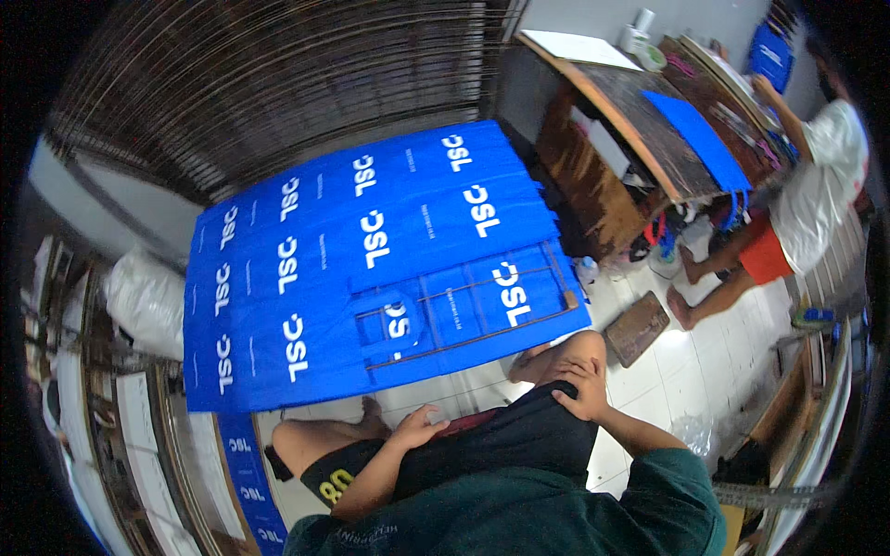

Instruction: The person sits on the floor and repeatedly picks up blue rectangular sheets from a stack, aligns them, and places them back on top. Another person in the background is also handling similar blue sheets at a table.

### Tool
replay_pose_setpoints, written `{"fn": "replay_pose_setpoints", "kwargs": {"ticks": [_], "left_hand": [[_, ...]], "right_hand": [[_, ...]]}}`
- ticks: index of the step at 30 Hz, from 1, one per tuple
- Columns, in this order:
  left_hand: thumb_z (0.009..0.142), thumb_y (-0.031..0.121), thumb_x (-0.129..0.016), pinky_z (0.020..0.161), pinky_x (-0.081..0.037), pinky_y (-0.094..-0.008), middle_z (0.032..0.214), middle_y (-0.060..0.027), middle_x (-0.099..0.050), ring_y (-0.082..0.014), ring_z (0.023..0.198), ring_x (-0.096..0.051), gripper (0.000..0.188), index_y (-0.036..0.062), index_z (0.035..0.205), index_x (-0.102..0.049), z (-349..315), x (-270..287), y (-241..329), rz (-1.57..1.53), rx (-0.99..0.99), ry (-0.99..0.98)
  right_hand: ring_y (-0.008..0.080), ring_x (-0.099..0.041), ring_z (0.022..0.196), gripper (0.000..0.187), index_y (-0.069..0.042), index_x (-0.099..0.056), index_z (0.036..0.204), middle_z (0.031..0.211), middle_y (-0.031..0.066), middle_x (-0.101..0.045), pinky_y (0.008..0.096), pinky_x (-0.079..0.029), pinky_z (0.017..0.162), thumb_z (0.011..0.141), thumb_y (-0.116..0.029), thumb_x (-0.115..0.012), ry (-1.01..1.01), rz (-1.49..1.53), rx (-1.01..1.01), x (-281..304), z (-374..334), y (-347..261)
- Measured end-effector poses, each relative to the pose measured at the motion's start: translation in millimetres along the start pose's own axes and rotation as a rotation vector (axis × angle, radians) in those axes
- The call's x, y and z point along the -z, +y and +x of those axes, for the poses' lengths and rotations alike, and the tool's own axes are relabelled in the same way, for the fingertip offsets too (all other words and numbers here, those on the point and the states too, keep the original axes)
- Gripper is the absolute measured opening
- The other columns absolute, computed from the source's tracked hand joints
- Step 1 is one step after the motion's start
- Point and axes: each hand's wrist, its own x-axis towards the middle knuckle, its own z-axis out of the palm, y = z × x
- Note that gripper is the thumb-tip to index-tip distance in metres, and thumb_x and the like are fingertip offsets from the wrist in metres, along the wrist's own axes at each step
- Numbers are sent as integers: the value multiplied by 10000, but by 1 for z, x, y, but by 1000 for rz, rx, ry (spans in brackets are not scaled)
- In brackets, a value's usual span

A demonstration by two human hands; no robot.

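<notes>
I sit with my left hand point(419, 429) resting near my lap, its fingers stretched out and holding nothing. On my right knee lies my right hand point(582, 389), fingers spread and also holding nothing. Before me is a broad blue fabric sheet point(315, 232) with rows of white printed lettering, spread over a low surface. A thin rectangular frame point(445, 349) lies on the near right part of the sheet, and blue fabric with print shows inside it. Neither hand touches the sheet or the frame.
At the right, another person point(825, 176) stands by a worn wooden workbench point(612, 102) carrying a blue strip point(700, 139). A brown board point(637, 329) lies on the tiled floor. White bags point(144, 296) and leaning frames point(139, 426) line the left; metal racks point(306, 83) stand behind.
</notes>
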Motion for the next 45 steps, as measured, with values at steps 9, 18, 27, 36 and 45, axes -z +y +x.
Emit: {"fn": "replay_pose_setpoints", "kwargs": {"ticks": [9, 18, 27, 36, 45], "left_hand": [[752, 577, -600, 798, -457, -377, 976, -173, -606, -288, 897, -597, 668, 116, 1219, -479, -4, 5, 13, 46, 92, -70], [746, 587, -599, 828, -450, -388, 1019, -179, -600, -300, 962, -586, 664, 121, 1205, -489, -1, 6, 17, 92, 87, -84], [761, 569, -588, 870, -439, -408, 1107, -177, -590, -317, 1020, -570, 650, 135, 1229, -470, -8, 9, 23, 91, 97, -71], [766, 566, -580, 849, -445, -420, 1013, -190, -615, -341, 984, -582, 645, 133, 1229, -466, -15, 11, 41, 246, 115, -48], [758, 537, -620, 715, -475, -392, 788, -151, -605, -306, 795, -612, 628, 115, 1205, -495, -12, 4, 24, 285, 24, 32]], "right_hand": [[255, -437, 1173, 349, -137, -651, 974, 1110, 40, -593, 548, -149, 1008, 731, -384, -616, -4, -27, 29, -1, 7, 2], [281, -452, 1142, 323, -115, -648, 936, 1048, 60, -607, 546, -152, 1005, 732, -364, -626, 25, 1, 47, 0, 8, 1], [276, -449, 1148, 313, -129, -645, 933, 1076, 56, -599, 551, -167, 999, 723, -360, -631, 32, -11, 38, -2, 5, -1], [259, -554, 996, 225, -102, -643, 930, 977, 78, -641, 490, -242, 987, 736, -214, -665, 117, 255, -47, 8, 3, 12], [144, -566, 811, 378, -39, -593, 1040, 934, 58, -614, 277, -437, 724, 804, -334, -607, 751, 958, -66, 212, 130, 52]]}}
